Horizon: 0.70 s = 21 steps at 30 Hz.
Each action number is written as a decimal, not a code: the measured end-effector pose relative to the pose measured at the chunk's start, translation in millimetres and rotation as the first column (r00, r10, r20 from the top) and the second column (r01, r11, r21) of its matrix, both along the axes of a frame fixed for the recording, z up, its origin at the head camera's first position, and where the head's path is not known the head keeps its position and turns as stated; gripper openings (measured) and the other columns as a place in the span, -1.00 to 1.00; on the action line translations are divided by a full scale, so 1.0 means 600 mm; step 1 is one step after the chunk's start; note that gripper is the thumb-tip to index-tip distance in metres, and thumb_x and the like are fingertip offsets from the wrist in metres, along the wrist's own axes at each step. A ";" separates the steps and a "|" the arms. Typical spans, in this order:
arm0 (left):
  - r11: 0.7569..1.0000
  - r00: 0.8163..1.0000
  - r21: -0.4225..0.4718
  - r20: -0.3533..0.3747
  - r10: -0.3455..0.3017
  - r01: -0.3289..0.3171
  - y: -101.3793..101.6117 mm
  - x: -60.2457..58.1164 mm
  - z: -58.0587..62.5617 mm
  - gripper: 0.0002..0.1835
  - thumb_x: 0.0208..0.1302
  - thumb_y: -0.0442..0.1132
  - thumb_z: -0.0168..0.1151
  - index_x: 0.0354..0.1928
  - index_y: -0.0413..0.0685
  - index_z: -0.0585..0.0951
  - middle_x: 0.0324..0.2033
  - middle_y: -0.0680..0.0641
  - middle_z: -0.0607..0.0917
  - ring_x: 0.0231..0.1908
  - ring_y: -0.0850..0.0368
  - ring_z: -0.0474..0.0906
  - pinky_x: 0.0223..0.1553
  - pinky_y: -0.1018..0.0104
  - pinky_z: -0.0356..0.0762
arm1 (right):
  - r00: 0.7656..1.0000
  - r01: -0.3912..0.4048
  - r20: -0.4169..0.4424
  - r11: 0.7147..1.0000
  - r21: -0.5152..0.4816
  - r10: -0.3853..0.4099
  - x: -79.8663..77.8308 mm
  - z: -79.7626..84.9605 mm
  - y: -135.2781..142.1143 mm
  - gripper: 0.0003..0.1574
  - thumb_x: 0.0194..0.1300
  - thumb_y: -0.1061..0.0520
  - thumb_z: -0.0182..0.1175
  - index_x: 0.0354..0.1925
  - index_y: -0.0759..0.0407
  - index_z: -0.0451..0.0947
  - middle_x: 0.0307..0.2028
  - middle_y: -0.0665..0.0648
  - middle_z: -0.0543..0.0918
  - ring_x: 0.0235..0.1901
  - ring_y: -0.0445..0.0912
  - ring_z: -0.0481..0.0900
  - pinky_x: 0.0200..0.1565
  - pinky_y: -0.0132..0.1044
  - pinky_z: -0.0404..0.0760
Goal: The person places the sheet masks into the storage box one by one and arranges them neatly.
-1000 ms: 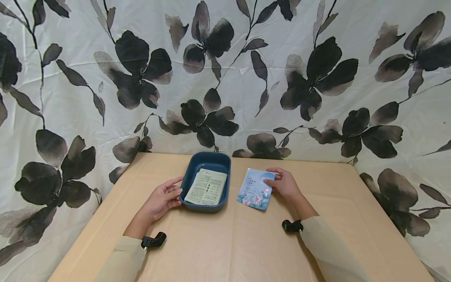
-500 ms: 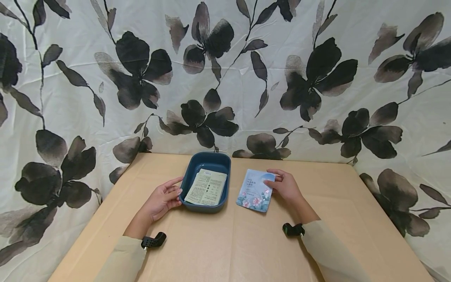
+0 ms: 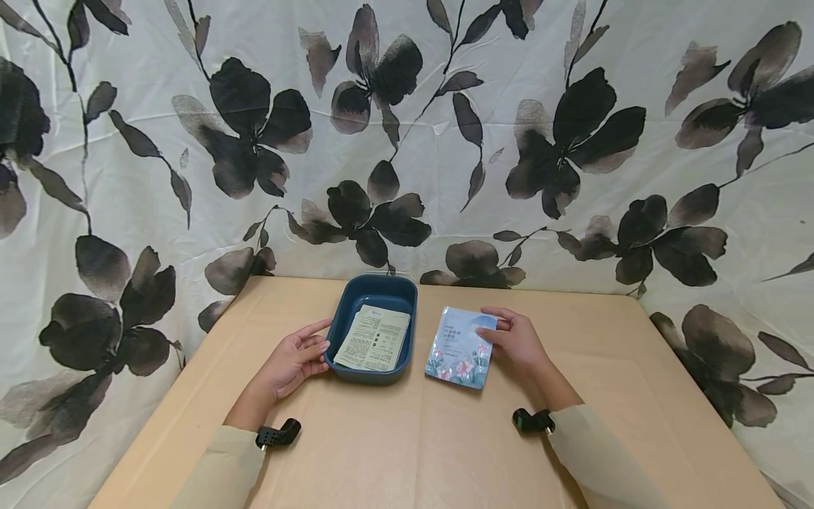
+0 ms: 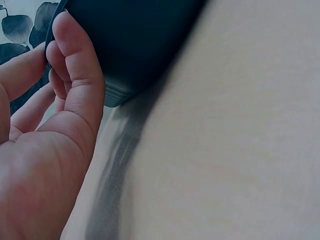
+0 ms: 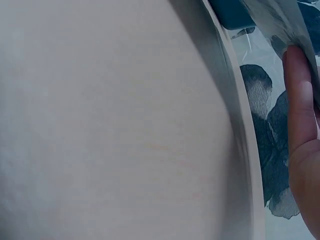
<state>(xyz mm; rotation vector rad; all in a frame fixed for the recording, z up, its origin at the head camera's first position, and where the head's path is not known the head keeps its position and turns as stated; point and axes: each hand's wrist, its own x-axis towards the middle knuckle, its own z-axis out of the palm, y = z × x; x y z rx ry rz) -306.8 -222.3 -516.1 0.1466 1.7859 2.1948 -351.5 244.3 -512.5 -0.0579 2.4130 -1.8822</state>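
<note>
A dark blue rectangular tub (image 3: 374,377) stands on the table, with a pale, printed flat packet (image 3: 372,338) inside it. My left hand (image 3: 295,360) grips the tub's left side near the front. In the left wrist view the thumb and fingers (image 4: 75,65) meet at the tub's rim (image 4: 48,35). To the right of the tub, my right hand (image 3: 518,339) pinches a light blue sachet (image 3: 461,346) by its upper right edge, thumb on the front. The sachet's front carries pink flowers and small writing. Its silvery back (image 5: 280,20) shows in the right wrist view.
Light brown sheeting covers the table (image 3: 407,445). Behind it hangs a white cloth (image 3: 458,177) printed with dark flowers. A black camera band (image 3: 278,433) sits on the left wrist and another black band (image 3: 533,421) on the right.
My right hand has tilted the sachet a little and drawn it slightly towards me. My left hand, the tub and the packet inside have stayed in place.
</note>
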 end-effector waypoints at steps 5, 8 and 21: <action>1.000 1.000 -0.002 -0.003 -0.004 0.004 0.000 -0.001 -0.002 -0.26 0.46 -0.33 0.23 0.59 0.01 0.19 -0.13 -0.02 0.60 -0.39 0.17 0.61 -0.21 0.33 0.73 | 1.000 -0.005 -0.011 1.000 0.005 0.005 0.007 0.004 -0.003 -0.21 0.25 0.10 0.47 0.40 0.09 0.46 0.06 0.25 0.74 -0.28 -0.05 0.72 -0.37 -0.28 0.70; 1.000 1.000 -0.001 -0.007 -0.005 0.005 0.001 -0.001 -0.002 -0.26 0.46 -0.33 0.23 0.59 0.01 0.19 -0.12 -0.03 0.61 -0.38 0.17 0.62 -0.22 0.33 0.73 | 1.000 -0.012 -0.021 1.000 -0.004 0.012 0.011 0.007 -0.004 -0.20 0.25 0.10 0.47 0.40 0.13 0.45 0.05 0.25 0.74 -0.28 -0.06 0.73 -0.38 -0.29 0.70; 1.000 1.000 0.000 -0.013 0.001 -0.001 0.002 0.004 0.000 -0.28 0.47 -0.34 0.21 0.59 0.00 0.19 -0.16 0.01 0.59 -0.39 0.18 0.61 -0.23 0.34 0.73 | 0.998 -0.056 -0.029 0.994 -0.096 0.053 0.025 0.014 -0.019 -0.19 0.27 0.21 0.44 0.42 0.24 0.39 0.08 0.33 0.71 -0.28 -0.06 0.75 -0.39 -0.33 0.72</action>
